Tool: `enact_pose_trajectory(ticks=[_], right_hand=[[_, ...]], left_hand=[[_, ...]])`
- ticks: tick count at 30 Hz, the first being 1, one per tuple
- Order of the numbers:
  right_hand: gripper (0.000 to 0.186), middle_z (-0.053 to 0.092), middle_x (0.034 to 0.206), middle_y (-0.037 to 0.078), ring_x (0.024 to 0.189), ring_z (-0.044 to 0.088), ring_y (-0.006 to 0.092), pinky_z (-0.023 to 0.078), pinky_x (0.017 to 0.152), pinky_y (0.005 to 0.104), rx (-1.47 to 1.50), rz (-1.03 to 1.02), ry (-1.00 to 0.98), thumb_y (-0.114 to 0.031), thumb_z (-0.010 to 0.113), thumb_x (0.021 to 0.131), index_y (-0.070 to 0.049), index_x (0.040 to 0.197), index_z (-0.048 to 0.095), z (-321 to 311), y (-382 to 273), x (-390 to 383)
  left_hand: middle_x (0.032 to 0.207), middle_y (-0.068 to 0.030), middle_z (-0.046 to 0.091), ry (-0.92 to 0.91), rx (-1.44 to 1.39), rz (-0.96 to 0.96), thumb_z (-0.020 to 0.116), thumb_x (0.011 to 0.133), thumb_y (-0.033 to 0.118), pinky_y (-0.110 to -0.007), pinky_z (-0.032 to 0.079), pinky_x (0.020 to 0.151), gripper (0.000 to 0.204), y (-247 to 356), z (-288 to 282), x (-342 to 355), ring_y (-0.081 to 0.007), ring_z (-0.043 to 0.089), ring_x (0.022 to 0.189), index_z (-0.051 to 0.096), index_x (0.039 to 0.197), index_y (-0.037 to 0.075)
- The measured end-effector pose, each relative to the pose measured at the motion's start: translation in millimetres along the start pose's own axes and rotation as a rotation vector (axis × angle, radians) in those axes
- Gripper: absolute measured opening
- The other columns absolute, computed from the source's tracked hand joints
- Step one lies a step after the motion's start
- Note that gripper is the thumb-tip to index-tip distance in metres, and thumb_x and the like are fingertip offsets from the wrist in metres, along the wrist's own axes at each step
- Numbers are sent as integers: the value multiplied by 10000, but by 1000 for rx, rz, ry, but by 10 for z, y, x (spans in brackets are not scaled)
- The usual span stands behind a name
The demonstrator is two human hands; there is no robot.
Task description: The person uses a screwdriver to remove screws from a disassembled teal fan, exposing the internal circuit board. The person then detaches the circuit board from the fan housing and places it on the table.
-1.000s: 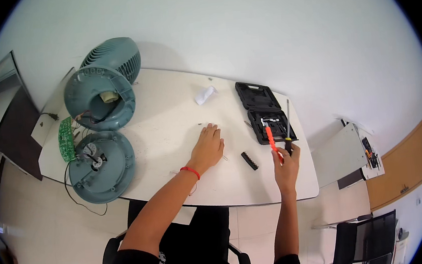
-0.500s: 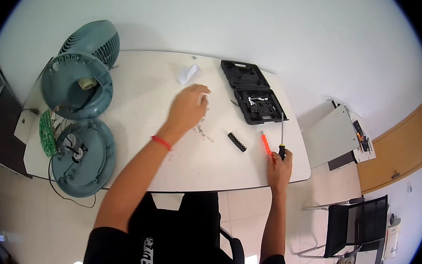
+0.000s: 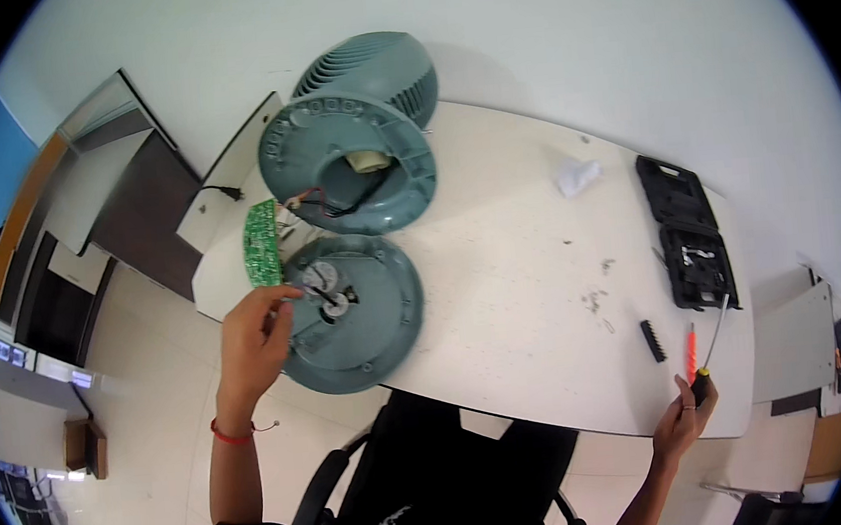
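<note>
My left hand (image 3: pixel 256 345) hovers at the left rim of a round grey-green base (image 3: pixel 385 316), its fingers apart and bent, nothing visible in them. Two small round metal parts (image 3: pixel 322 276) sit on that base near my fingertips. A green circuit board (image 3: pixel 262 244) stands beside it, with wires leading to the hollow grey-green housing (image 3: pixel 405 199) behind. At the table's front right, my right hand (image 3: pixel 682 418) grips a screwdriver (image 3: pixel 716 342) with a black and yellow handle, its shaft pointing away. An orange tool (image 3: pixel 691 351) lies against or beside its fingers.
A black toolbox (image 3: pixel 698 263) lies open at the right of the white table (image 3: pixel 516 324). Near it are a black bit holder (image 3: pixel 653 340), scattered small metal pieces (image 3: pixel 596 301) and a crumpled white wrapper (image 3: pixel 578 178). A black plug (image 3: pixel 225 193) rests behind the circuit board.
The view has swung left. My left hand has moved from above the small metal pieces to the round base's left rim. My right hand still holds the screwdriver.
</note>
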State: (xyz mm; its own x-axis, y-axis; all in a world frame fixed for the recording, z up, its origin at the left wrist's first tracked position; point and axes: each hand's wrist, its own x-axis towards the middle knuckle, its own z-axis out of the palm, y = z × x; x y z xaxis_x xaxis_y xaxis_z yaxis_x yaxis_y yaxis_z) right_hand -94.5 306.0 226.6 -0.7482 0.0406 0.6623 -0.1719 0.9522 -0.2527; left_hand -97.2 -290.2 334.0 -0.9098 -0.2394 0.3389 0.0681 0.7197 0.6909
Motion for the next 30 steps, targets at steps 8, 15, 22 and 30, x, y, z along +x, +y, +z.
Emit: enact_pose_trajectory(ticks=[8, 15, 22, 30], right_hand=[[529, 549, 1297, 203, 1047, 641, 336, 549, 849, 394, 437, -88, -352, 124, 698, 777, -82, 1264, 668, 238, -1544, 261], [485, 734, 1083, 228, 963, 738, 261, 597, 859, 344, 1042, 200, -103, 16, 848, 790, -2, 1198, 586, 577, -2473, 340], [492, 699, 1127, 266, 1032, 728, 248, 597, 877, 320, 1313, 197, -305, 35, 800, 866, -25, 1227, 471, 1047, -3328, 966], [471, 715, 1091, 222, 951, 731, 204, 589, 819, 290, 1098, 49, -406, 61, 804, 856, -12, 1179, 470, 1348, -3819, 1235]], left_hand=[[1033, -113, 666, -79, 225, 188, 672, 905, 16, -369, 529, 735, 198, 49, -3, 515, -283, 673, 861, 696, 1101, 37], [1300, -163, 627, 69, 207, 123, 651, 857, -6, -460, 431, 1074, 313, -339, 154, 8, -384, 555, 1285, 663, 1170, 13], [1461, -195, 549, 19, 134, 5, 605, 897, 143, -528, 305, 1196, 359, -529, 262, -233, -442, 373, 1483, 635, 1222, -6], [1413, -218, 583, 121, 4, 44, 591, 854, 152, -564, 320, 1183, 324, -542, 310, -244, -462, 407, 1459, 649, 1132, -3]])
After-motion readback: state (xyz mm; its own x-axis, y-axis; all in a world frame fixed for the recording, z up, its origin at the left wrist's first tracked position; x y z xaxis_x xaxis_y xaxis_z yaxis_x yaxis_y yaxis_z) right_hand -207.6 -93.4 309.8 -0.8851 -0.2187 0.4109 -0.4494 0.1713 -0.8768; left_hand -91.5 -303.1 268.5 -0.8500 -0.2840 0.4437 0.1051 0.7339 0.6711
